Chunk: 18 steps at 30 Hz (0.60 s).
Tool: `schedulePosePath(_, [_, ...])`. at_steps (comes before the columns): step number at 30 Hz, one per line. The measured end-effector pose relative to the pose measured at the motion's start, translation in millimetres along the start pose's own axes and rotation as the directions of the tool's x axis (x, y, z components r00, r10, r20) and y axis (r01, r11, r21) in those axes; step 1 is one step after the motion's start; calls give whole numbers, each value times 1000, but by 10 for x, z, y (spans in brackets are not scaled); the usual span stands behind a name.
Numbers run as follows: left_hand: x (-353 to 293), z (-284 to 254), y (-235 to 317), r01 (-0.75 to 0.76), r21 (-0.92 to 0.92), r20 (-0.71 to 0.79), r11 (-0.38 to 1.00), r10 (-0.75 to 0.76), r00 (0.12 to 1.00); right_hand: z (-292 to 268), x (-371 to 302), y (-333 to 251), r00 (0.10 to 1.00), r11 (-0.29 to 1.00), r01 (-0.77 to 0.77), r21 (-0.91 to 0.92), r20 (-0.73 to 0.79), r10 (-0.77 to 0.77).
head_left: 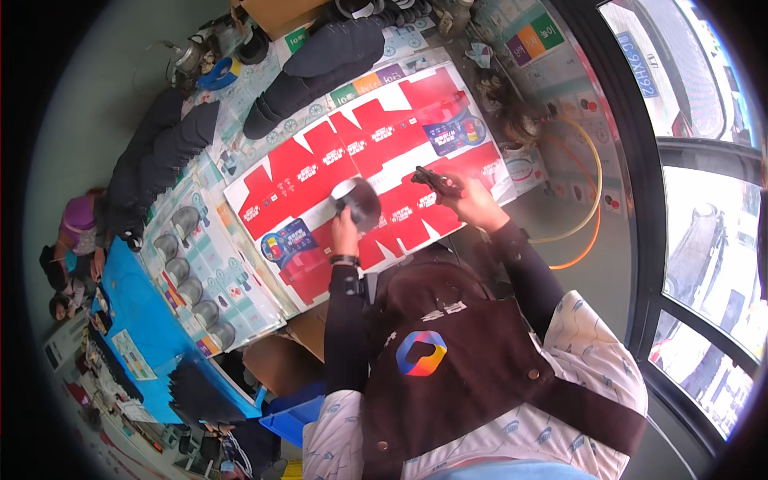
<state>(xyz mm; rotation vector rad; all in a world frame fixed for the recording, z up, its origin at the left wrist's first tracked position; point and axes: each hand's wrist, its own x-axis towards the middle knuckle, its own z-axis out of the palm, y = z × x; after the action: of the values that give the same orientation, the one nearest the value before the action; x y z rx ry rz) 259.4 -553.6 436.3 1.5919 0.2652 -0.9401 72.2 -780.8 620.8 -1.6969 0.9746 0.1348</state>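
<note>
My left hand (346, 232) grips the edge of a dark round cup (366, 206) with a bright, pale patch at its opening. Motion blur softens the cup's outline, so I cannot tell its exact kind. To the right, my right hand (478, 206) is closed around a black pistol-shaped tool (436, 182), which looks like an air blow gun. Its nozzle end points left, toward the cup, with a gap between them. Both hands are above a flat red and white printed cardboard sheet (320, 176) on the table.
Long nested rows of dark pieces (336, 48) lie along the far side. Several silver metal bowls (186, 222) line the left side, near a blue-covered table (136, 296). Yellow and orange hoses (598, 188) loop at the right by the window. A blue bin (292, 418) stands lower left. Other people sit far left.
</note>
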Motion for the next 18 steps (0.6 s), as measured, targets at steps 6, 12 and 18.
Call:
schedulePosePath(6, [108, 536, -21, -357, 701, 75, 617, 435, 897, -1, 106, 131, 991, 991, 126, -37, 44, -125])
schedulePosePath(12, [165, 565, -214, -358, 728, 80, 585, 446, 891, 60, 171, 175, 985, 983, 144, -116, 115, -131])
schedulePosePath(18, [158, 569, -192, -369, 716, 28, 593, 504, 863, 240, 244, 77, 986, 982, 153, -108, 85, -144])
